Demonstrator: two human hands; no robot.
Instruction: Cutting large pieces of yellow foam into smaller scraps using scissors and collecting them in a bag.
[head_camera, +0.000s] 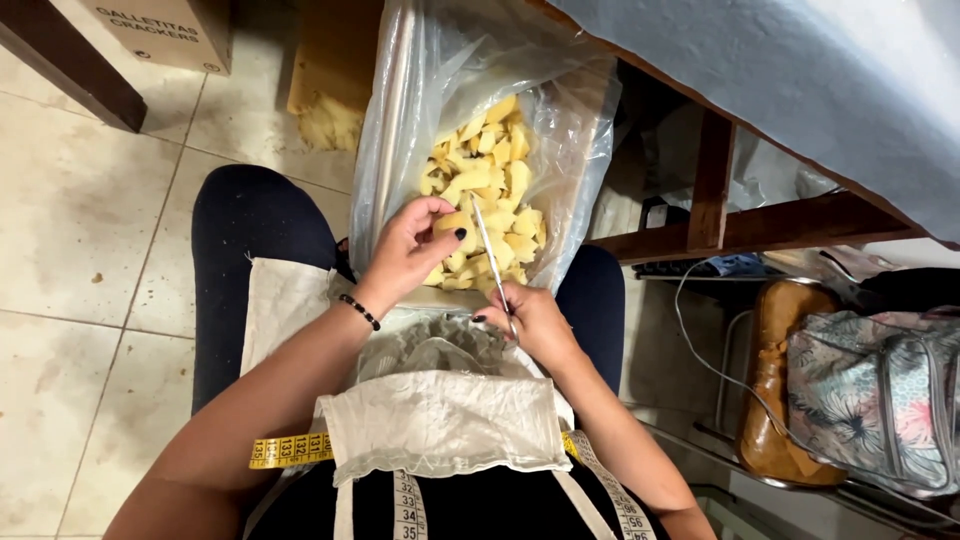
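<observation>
**Foam pieces over the open bag**

The person sits with knees apart, and a large clear plastic bag (560, 130) leans between the dark-trousered legs, its mouth pulled wide toward the lap. That placing makes sense: whatever drops from the hands falls straight in. The bag holds a heap of small yellow foam chunks (490, 200), piled toward its lower end.

The left hand (405, 250), a dark beaded bracelet (360, 311) on its wrist, reaches into the bag mouth, thumb and fingers pinched together on one of the yellow chunks at the top of the heap. The right hand (535, 322) is closed around the handle end of a slim pair of metal scissors (490, 255), whose blades point up and away from the body over the foam. I cannot tell from here whether the blades stand apart or together. The two hands sit near each other, not touching.

Across the lap lies a cream cloth apron (440, 420) with a crumpled grey fabric (440, 345) just above it, and a yellow measuring tape (290, 450) hangs round the person's neck, close at hand. To the right, under a wooden counter (715, 180) draped in pale blue cloth, stand a floral zip bag (880, 400) and a brown container (780, 380). A cardboard box (170, 30) rests on the tiled floor (80, 250) at upper left.
</observation>
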